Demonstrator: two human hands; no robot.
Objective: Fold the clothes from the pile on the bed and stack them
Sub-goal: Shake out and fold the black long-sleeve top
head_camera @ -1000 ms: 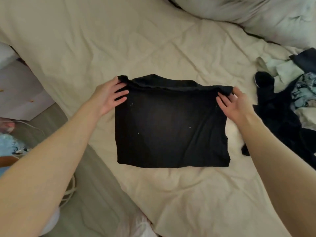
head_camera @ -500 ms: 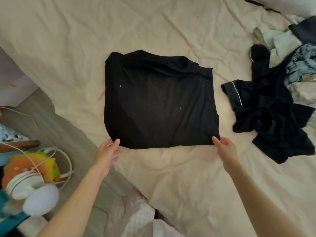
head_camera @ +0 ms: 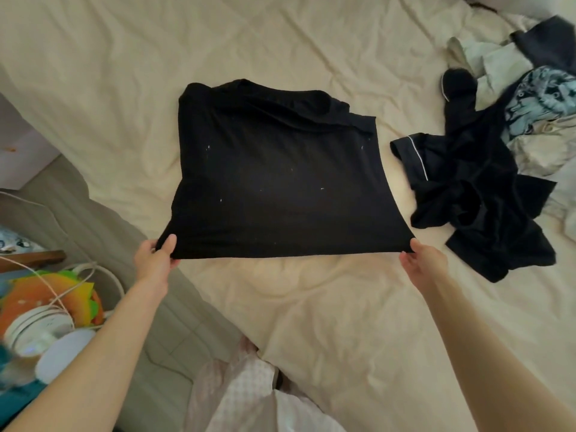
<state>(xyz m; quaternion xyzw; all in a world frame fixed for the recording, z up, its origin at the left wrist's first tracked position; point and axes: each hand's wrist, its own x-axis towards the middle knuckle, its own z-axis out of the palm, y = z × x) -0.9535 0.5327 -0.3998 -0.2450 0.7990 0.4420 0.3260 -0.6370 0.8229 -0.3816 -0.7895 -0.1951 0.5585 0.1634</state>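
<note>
A person's left hand (head_camera: 155, 258) and right hand (head_camera: 421, 259) each pinch a near corner of a black shirt (head_camera: 280, 176) on the bed (head_camera: 280, 42), apparently readying another fold. The unfolded pile (head_camera: 486, 169) lies right of the shirt.

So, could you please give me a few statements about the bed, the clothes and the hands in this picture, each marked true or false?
1. The left hand pinches a near corner of the black shirt. True.
2. The right hand rests flat on the bed sheet. False: it grips the shirt's other near corner.
3. The pile of clothes lies left of the shirt. False: it lies to its right.
4. The shirt's far edge lies on the sheet. True.
5. The sheet is cream. True.
</note>
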